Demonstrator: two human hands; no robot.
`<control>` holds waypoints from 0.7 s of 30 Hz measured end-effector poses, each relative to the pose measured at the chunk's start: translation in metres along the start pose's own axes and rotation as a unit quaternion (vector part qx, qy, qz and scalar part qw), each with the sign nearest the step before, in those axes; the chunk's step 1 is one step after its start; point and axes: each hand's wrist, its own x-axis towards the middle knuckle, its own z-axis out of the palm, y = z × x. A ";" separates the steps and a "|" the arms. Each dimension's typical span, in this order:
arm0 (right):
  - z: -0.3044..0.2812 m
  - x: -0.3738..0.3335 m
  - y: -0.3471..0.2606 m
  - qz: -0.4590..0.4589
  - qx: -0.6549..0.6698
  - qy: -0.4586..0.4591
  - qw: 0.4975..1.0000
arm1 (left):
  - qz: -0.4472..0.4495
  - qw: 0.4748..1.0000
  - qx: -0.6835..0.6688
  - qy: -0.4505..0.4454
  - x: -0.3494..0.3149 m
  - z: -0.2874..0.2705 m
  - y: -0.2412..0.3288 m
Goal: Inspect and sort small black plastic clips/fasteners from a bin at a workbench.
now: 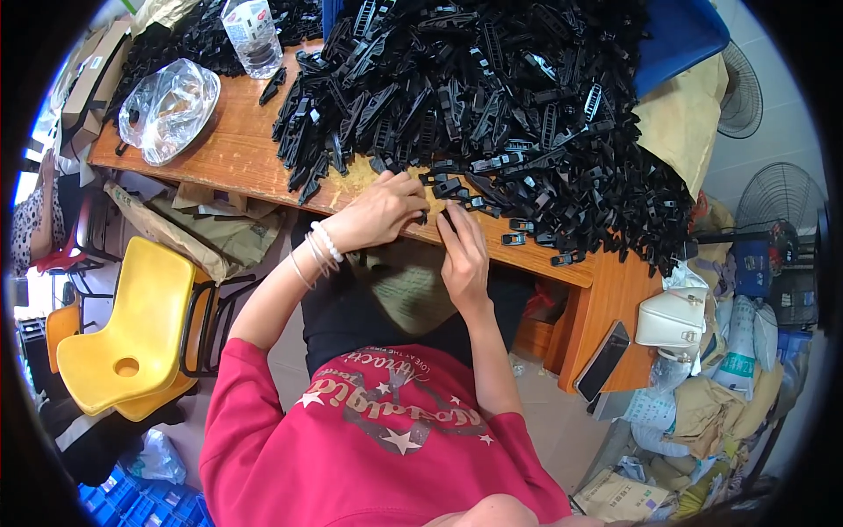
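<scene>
- Your left hand (384, 209) reaches over the front edge of a wooden table (230, 149), palm down, with its fingers curled together.
- Its fingertips are pinching a small black part (422, 217); most of that part is hidden by your fingers. It is at the table's front edge, between your two hands.
- Your right hand (465, 259) is just beside it, fingers pointing away from you, thumb and forefinger close together. A dark bit shows at the fingertips, but you cannot tell from this view whether they grip it.
- White bracelets (327, 241) circle your left wrist, and you wear a red shirt (386, 448) with pale printing.
- Directly beyond your hands, a large heap of black parts (465, 97) covers much of the table, long pieces mixed with short ones. It spreads to the right, where a few pieces lie loose near the front edge.
- A blue tray (676, 48) is tilted at the heap's far right, above a sheet of brown paper (680, 123).
- On the table's far left are a clear plastic bag (171, 110) and a clear plastic bottle (255, 39).
- To your right, a phone (602, 360) lies near a white handbag (672, 316).
- On your left, a yellow chair (132, 329) stands beside the table.
</scene>
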 end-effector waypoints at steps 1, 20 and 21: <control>-0.002 -0.002 0.001 -0.015 0.004 0.011 1.000 | 0.002 0.999 -0.029 0.019 0.003 0.003 0.000; -0.016 0.012 -0.007 0.230 0.174 -0.017 0.957 | -0.080 0.980 -0.045 0.176 -0.028 0.009 -0.004; -0.018 0.013 -0.007 0.256 0.187 -0.037 0.948 | -0.079 0.981 -0.050 0.169 -0.028 0.009 -0.004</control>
